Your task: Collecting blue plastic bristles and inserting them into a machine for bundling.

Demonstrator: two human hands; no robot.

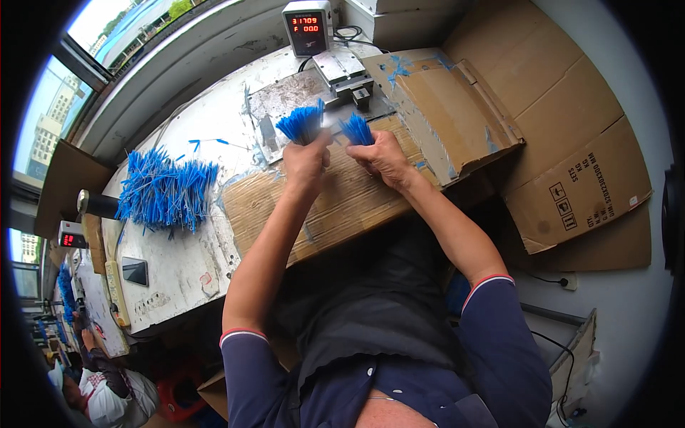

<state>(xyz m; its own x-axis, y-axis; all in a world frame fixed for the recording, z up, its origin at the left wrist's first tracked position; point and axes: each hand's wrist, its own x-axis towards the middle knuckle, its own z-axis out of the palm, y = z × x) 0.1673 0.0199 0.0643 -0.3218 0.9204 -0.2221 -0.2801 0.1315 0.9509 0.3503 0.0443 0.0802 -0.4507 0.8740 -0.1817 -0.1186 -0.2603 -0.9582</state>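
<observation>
My left hand (pixel 305 165) is closed around a bundle of thin blue-tipped sticks (pixel 300 124), their blue ends fanning out above the fist. A smaller bundle of blue-tipped sticks (pixel 357 130) stands up out of my right hand (pixel 387 161), whose fingers are wrapped round it. Both hands are over a flattened cardboard sheet (pixel 335 207) along the bench edge, a short gap between them. Some blur surrounds the left hand's fingers. Just beyond the hands is a small metal fixture (pixel 341 71) on a stained plate.
Left on the white bench (pixel 171 278) lies a large pile of blue-tipped sticks (pixel 168 189), with a few loose ones behind. A phone (pixel 135 271) and power strip (pixel 115 292) lie nearer. A red-digit display box (pixel 308 28) stands behind; cardboard boxes (pixel 457 107) crowd the right. Another person (pixel 107 392) sits lower left.
</observation>
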